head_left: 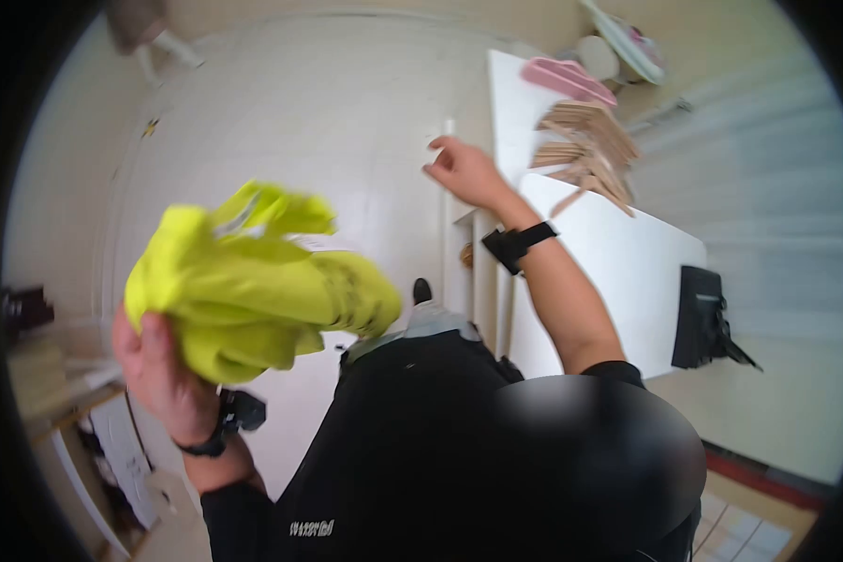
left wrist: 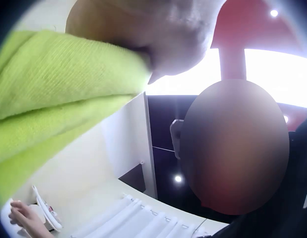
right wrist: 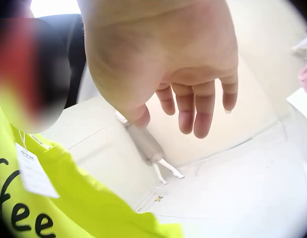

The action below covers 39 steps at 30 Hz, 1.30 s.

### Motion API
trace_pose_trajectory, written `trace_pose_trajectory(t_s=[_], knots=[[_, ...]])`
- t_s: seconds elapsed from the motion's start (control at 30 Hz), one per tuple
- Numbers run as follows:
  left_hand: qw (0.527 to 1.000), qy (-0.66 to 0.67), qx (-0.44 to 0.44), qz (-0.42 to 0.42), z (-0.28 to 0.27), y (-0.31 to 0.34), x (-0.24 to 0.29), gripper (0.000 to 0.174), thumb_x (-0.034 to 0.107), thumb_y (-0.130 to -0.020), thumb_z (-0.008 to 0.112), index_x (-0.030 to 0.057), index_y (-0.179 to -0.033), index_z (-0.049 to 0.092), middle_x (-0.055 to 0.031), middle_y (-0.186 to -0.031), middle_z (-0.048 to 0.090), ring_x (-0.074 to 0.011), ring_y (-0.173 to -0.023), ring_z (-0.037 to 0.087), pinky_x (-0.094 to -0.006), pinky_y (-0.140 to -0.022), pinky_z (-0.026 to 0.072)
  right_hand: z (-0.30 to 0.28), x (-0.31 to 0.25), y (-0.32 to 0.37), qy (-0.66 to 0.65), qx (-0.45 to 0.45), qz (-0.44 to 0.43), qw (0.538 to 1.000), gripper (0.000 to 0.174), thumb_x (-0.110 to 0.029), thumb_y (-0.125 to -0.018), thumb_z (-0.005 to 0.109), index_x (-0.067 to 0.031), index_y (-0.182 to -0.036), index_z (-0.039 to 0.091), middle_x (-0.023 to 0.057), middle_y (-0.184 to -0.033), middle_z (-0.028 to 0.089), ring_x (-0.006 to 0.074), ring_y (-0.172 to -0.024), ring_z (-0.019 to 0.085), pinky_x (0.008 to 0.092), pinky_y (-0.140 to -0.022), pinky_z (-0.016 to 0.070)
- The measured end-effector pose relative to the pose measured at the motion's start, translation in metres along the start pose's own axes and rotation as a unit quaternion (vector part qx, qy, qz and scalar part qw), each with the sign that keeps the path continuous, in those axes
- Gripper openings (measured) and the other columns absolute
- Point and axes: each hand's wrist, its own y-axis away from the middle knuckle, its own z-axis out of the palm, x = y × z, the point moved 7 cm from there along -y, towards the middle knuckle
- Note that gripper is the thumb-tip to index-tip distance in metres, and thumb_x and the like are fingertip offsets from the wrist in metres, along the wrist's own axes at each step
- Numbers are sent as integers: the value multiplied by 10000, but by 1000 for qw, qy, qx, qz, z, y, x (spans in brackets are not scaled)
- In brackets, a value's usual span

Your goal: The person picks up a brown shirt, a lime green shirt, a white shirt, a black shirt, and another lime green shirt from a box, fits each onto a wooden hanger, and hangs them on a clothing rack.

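The bright yellow-green knit garment (head_left: 244, 290) is at the left of the head view, gripped at its lower left by the person's left hand (head_left: 170, 389), whose thumb presses into the cloth. The bunched garment's long axis runs roughly across the frame, from that grip toward the middle. It lies below and to the left of the right hand (head_left: 473, 176), well apart from those fingers, which are loosely bent and hold nothing. The left hand is the nearer one to the cloth; the right is nearer to the stack of tan, angular, wood-like hangers (head_left: 590, 136) at the upper right. Beside the stack lies a smooth pink hanger-like piece (head_left: 567, 79), both on the glossy white surface (head_left: 609, 281) with its rounded corner. A soft matte black bag-like item (head_left: 698, 318) with a dangling strap is at that surface's right edge. Close up, the cloth shows fine ribbing and soft folds; bold black rounded lettering (right wrist: 20, 218) marks it, and a flat white paper tag (right wrist: 34, 171) hangs by a thin string.
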Motion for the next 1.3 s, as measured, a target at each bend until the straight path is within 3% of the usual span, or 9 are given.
trace_pose_trajectory(t_s=[0.17,0.33,0.47,0.67,1.0,1.13,1.17,1.23,1.3], knots=[[997,51,-8,-52,0,-11,-24,410,258,-950,491,-42,-1226,455,-157,-1161,555,-237,-1045,563,-364,-904,461,-36,159,67,-6,124,224,967,403,-318,-775,620,-38,-1062,571,154,-830,653,325,-828,622,397,-736,486],[987,-9,147,-71,4,-12,-28,435,300,-952,489,-30,-1230,436,-159,-1179,524,-238,-1052,555,-364,-883,477,-93,311,125,26,278,410,868,515,-349,-765,626,-6,-1129,504,233,-1061,605,366,-997,585,425,-857,467],[968,-56,242,-33,-12,-8,-16,447,282,-930,527,-34,-1236,447,-155,-1187,515,-246,-1063,552,-385,-883,493,-126,365,124,17,313,446,838,561,-357,-754,643,-7,-1157,471,238,-1107,575,373,-1021,573,433,-873,465],[967,-69,240,-43,3,-16,-4,466,278,-931,507,-44,-1259,429,-174,-1221,506,-268,-1079,549,-413,-898,492,-134,404,112,25,239,541,806,580,-307,-745,666,-18,-1175,405,228,-1174,527,376,-1081,546,435,-886,473],[966,-72,241,-63,35,-32,-27,441,291,-923,513,-11,-1242,464,-168,-1198,531,-283,-1034,577,-437,-862,511,-125,406,116,39,260,486,833,595,-255,-747,644,48,-1159,341,252,-968,625,395,-918,614,445,-828,486],[992,12,103,-75,66,-44,-39,384,278,-932,495,2,-1199,496,-151,-1125,573,-271,-998,593,-418,-837,516,-143,394,137,69,355,453,815,700,-235,-724,638,9,-1284,298,267,-992,614,438,-938,587,466,-841,469],[989,-8,134,-69,61,-46,-44,355,268,-932,493,8,-1173,507,-137,-1103,583,-253,-984,598,-405,-834,513,-151,379,137,52,378,419,824,759,-225,-713,640,1,-1331,262,269,-1011,611,447,-953,578,471,-841,464],[994,-27,98,-49,67,-51,-45,332,253,-927,501,2,-1144,515,-123,-1081,591,-219,-953,599,-354,-842,489,-168,338,136,-1,458,308,834,796,-181,-711,647,6,-1363,230,185,-866,601,328,-809,610,381,-756,488],[999,-17,30,-35,84,-54,-42,325,238,-914,514,-14,-1119,526,-119,-1052,601,-202,-943,592,-320,-846,469,-174,297,131,-100,521,193,826,746,-102,-753,612,-4,-1378,216,112,-879,580,204,-794,588,290,-715,483]])
